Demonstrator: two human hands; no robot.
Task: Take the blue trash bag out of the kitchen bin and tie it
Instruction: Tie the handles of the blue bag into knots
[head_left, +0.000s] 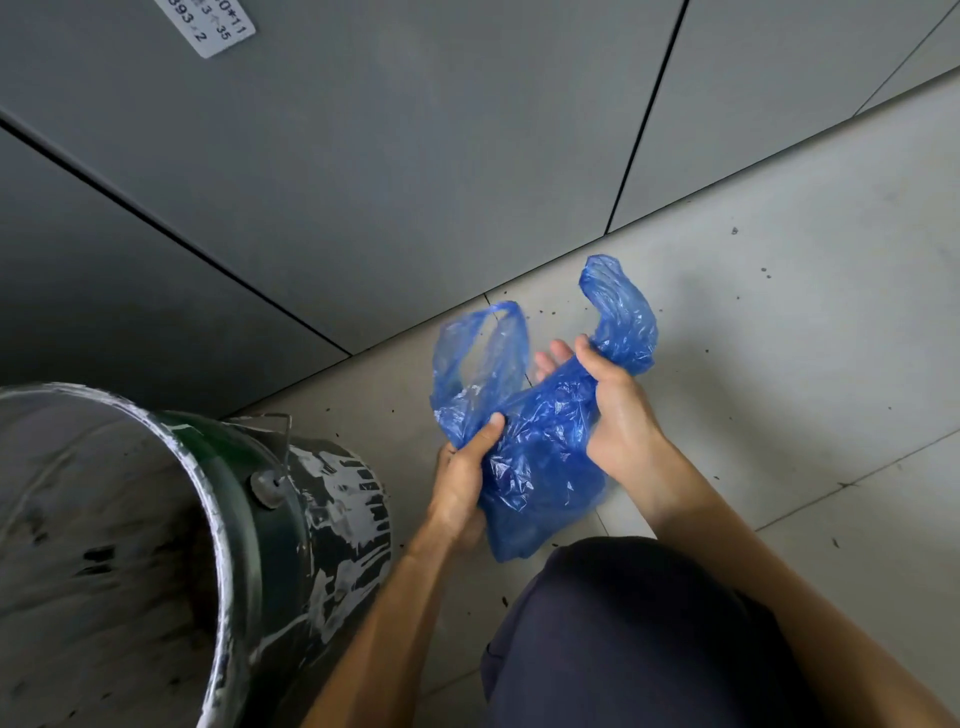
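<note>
Nearest to me, below both hands, is my knee in dark trousers (649, 623). Just beyond it I hold the blue trash bag (540, 447) between my two hands, out of the bin. Its crumpled body hangs down towards my knee, and I cannot tell whether its bottom touches the floor (779, 338). My left hand (462, 483) grips the bag's lower left side, thumb laid over the plastic and fingers curled under it. My right hand (618, 415) is closed round the gathered plastic on the bag's right, a little farther out than the left, with the fingertips showing past the far edge. Beyond my right hand one bag handle (618, 306) sticks up, twisted and bunched. Beyond my left thumb the other handle (483, 353) stands as an open loop that neither hand holds. To the left of my left hand, near it but apart, stands the bin (291, 519), a dark green bucket streaked with white paint, its wire bail hanging down the side that faces my hand. The floor under everything is pale tile scattered with dark specks. Farther off, past both hands, rise grey cabinet fronts (415, 156) with dark seams, and at the far top left a white label (208, 23) is stuck to one of them.
</note>
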